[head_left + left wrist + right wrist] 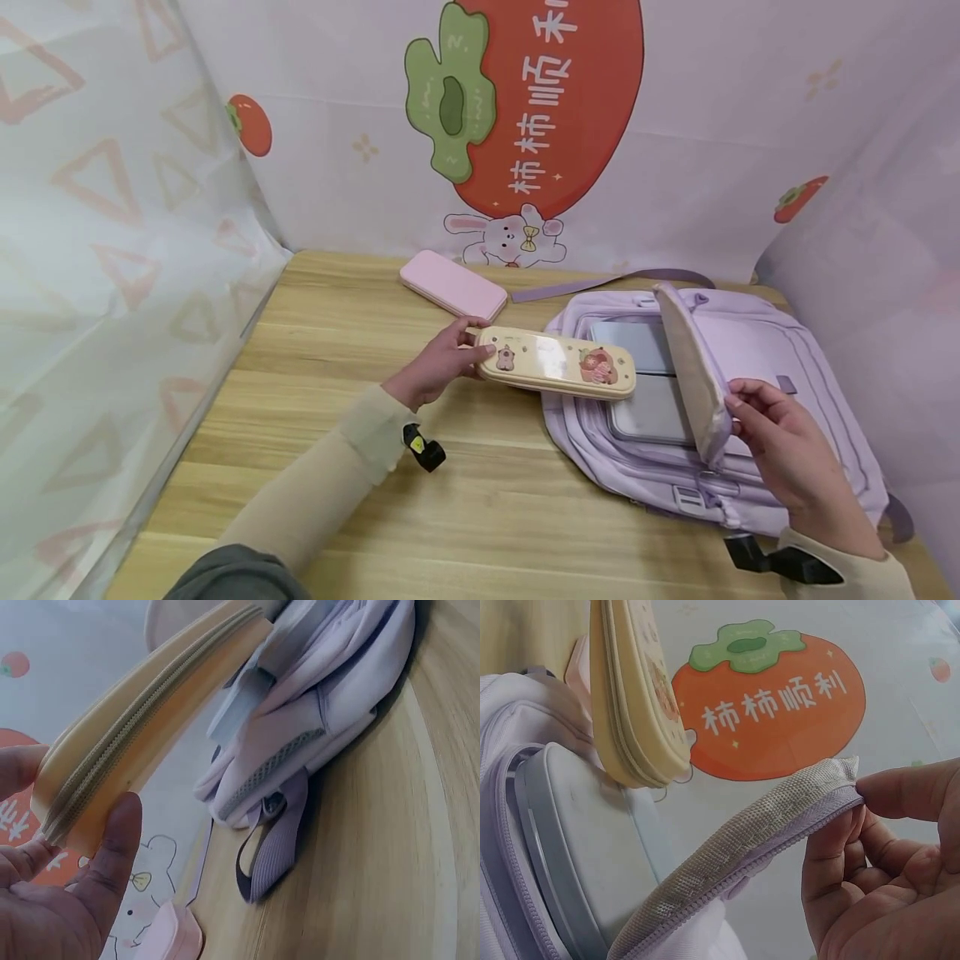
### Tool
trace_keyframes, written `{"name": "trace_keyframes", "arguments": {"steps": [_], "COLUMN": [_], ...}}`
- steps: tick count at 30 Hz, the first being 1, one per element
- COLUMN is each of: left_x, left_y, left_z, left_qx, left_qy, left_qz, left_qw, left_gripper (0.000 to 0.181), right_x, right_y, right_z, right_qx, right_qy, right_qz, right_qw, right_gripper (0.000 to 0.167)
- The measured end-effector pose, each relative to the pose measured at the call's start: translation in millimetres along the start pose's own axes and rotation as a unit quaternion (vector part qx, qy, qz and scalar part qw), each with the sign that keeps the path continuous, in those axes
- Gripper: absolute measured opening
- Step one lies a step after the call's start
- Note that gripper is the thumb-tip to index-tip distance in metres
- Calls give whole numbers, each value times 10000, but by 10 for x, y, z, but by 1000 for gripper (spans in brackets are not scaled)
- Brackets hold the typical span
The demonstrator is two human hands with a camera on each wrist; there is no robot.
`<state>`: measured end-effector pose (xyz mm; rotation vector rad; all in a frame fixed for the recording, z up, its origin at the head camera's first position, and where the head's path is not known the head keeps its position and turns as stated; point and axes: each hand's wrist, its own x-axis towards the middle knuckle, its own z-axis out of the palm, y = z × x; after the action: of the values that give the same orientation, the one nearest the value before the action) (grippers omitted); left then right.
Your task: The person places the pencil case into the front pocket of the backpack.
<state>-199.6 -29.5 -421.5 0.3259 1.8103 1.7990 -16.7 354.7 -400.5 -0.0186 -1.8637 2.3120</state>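
Head view: a lilac backpack (817,400) lies on the wood-grain surface (480,500), its compartment open toward its left side. Inside the backpack, a grey flat case (652,417) and a pale blue flat case (645,348) lie side by side and take up the visible part of the opening. The backpack's flap (693,375) stands raised over it, its edge pinched between thumb and fingers of the right hand (783,442). A purple strap (585,286) runs along the backpack's far edge; beyond its left side rests a pink case (453,285). Behind the backpack hangs a printed backdrop (330,183).

The yellow pencil case (555,360) is held above the backpack's left edge, one end over the opening, the other gripped by the left hand (446,358). It is long with rounded ends; its glossy lid bears a small animal figure and a larger red-and-pink motif. A zip runs around its side, as the left wrist view shows.
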Motion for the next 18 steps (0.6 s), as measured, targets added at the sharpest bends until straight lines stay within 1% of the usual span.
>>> {"name": "trace_keyframes", "arguments": {"steps": [6, 18], "left_x": [23, 78], "left_y": [21, -28], "left_z": [119, 230], "left_qx": [121, 92], "left_qy": [-33, -92], "left_qz": [-92, -160], "left_qw": [9999, 9998], "left_gripper": [50, 44], "right_x": [2, 0], "right_y": [-6, -8], "right_z": [5, 13], "right_qx": [-61, -29], "right_qy": [12, -13], "right_qz": [5, -25], "right_qw": [10000, 10000], "right_gripper": [35, 36]}}
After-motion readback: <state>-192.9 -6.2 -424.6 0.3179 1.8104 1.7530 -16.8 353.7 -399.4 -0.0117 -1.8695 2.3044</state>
